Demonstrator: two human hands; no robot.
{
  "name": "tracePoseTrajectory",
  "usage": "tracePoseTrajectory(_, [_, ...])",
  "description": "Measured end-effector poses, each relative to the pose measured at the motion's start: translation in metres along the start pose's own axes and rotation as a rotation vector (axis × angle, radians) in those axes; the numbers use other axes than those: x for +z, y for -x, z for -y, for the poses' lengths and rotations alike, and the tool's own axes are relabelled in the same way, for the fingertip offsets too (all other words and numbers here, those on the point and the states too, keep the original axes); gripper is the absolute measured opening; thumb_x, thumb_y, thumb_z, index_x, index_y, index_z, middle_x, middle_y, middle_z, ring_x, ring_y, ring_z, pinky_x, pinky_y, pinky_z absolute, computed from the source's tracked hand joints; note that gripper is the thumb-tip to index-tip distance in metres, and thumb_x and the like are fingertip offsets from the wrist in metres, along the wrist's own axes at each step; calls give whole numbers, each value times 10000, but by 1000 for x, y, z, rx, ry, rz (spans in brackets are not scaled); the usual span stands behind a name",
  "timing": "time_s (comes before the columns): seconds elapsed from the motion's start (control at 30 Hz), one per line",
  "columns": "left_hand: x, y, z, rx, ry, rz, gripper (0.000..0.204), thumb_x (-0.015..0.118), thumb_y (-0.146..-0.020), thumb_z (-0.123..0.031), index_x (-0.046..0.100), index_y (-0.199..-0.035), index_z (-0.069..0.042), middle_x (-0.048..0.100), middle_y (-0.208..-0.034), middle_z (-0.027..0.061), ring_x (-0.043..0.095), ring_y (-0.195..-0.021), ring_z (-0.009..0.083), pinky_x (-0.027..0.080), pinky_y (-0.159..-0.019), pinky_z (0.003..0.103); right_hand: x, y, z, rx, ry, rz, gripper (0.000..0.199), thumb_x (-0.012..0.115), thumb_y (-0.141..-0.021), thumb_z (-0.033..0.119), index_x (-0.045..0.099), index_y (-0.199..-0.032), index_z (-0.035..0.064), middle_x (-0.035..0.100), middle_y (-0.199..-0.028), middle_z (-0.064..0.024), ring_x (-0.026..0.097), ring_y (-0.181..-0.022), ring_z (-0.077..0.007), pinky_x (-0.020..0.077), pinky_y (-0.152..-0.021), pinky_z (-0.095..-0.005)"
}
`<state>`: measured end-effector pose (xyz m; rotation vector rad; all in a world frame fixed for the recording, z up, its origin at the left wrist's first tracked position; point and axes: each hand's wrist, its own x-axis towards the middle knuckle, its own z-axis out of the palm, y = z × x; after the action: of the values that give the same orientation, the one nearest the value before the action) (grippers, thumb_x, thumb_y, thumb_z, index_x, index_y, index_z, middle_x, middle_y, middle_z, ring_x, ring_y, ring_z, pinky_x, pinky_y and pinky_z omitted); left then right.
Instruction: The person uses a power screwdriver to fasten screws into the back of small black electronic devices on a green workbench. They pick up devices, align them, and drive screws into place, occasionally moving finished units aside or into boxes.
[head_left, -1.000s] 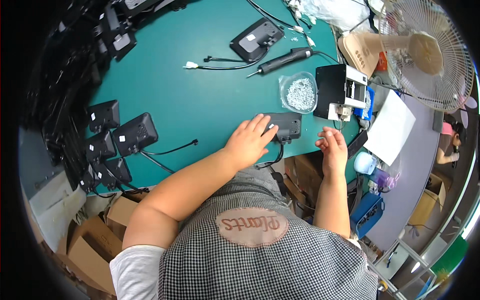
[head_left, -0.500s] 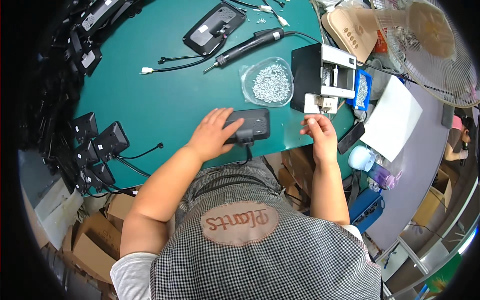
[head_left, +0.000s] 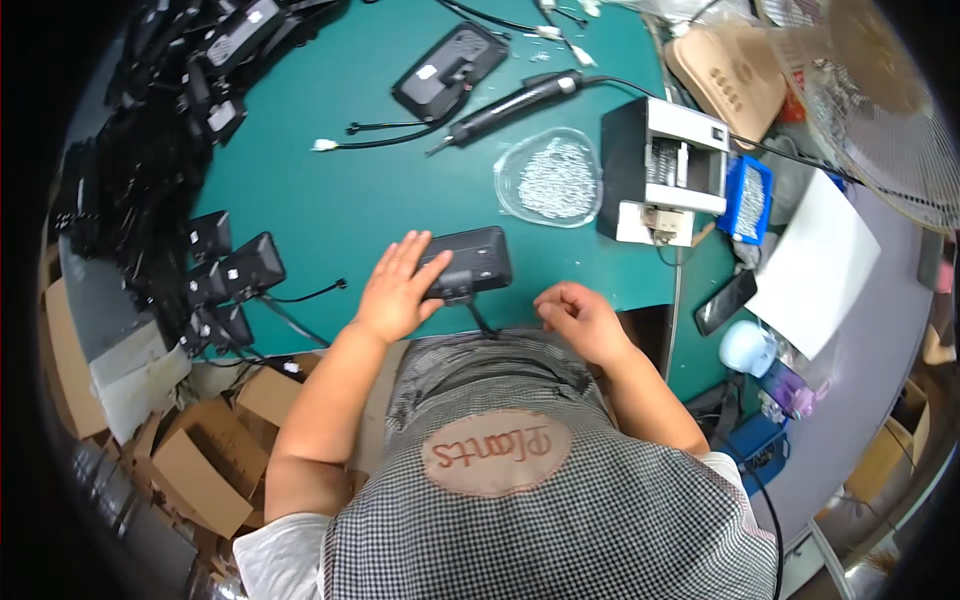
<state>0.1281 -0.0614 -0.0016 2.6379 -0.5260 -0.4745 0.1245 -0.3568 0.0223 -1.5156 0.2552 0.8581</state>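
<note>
Left hand [head_left: 395, 290] spread flat, fingers over the left end of black housing [head_left: 470, 262]; housing on worktop [head_left: 300, 200], wearer's side and left of the screw dish [head_left: 550, 180], right of that palm. Likely light, stiff, smooth; grip by long edges, clear of cable [head_left: 480, 317]. Right hand [head_left: 580, 318] curled, wearer's side of dish, slightly right; can't tell whether it holds anything.

A beige fan base [head_left: 728, 85] stands at the upper right; 1 black phone [head_left: 726, 302] lies just beside a white sheet [head_left: 820, 265] — near a purple bottle [head_left: 785, 385] with a pale-blue lid [head_left: 748, 346]. Open cardboard boxes [head_left: 200, 480] sit lower left — below the worktop [head_left: 330, 200].
</note>
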Motion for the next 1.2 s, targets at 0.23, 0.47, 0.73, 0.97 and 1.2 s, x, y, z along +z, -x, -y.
tracePoseTrajectory(0.23, [0, 6, 7, -12, 30, 24, 726, 745, -711, -272, 415, -1358, -270, 300, -1457, 115, 280, -1356, 302, 252, -1107, 458, 33, -4, 6, -80, 6, -72, 158, 625, -852, 100, 621, -964, -11, 608, -782, -2, 538, -676, -60, 445, -615, -217])
tracePoseTrajectory(0.47, [3, 11, 15, 18, 84, -32, 716, 758, -695, -277, 445, -1338, -245, 319, -1441, 129, 291, -1346, 323, 261, -1097, 475, 55, -147, 99, -551, 624, -456, 300, 591, -861, 214, 581, -1097, 28, 644, -940, -163, 642, -838, -275, 501, -738, -364])
tracePoseTrajectory(0.73, [7, 12, 24, 56, 119, -70, 723, 760, -691, -259, 441, -1340, -247, 331, -1429, 128, 313, -1333, 317, 279, -1088, 473, 68, -213, 143, 135, 653, -415, 444, 540, -888, 388, 504, -1184, 59, 663, -894, -163, 635, -544, -255, 497, -493, -361])
tracePoseTrajectory(0.97, [10, 13, 28, 54, 137, -44, 719, 759, -696, -263, 439, -1340, -254, 331, -1427, 127, 310, -1335, 315, 279, -1090, 463, 72, -156, 136, -266, 550, -778, 370, 607, -843, 366, 519, -1063, 83, 624, -832, -149, 630, -778, -295, 475, -736, -369])
tracePoseTrajectory(1.2, [-20, 5, 17, 13, 37, 94, 680, 749, -704, -233, 466, -1322, -229, 335, -1425, 138, 302, -1338, 330, 269, -1096, 462, 33, -83, 138, -1240, 176, -670, 407, 512, -868, -53, 336, -1209, 83, 414, -1217, -221, 577, -924, -204, 549, -725, -297])
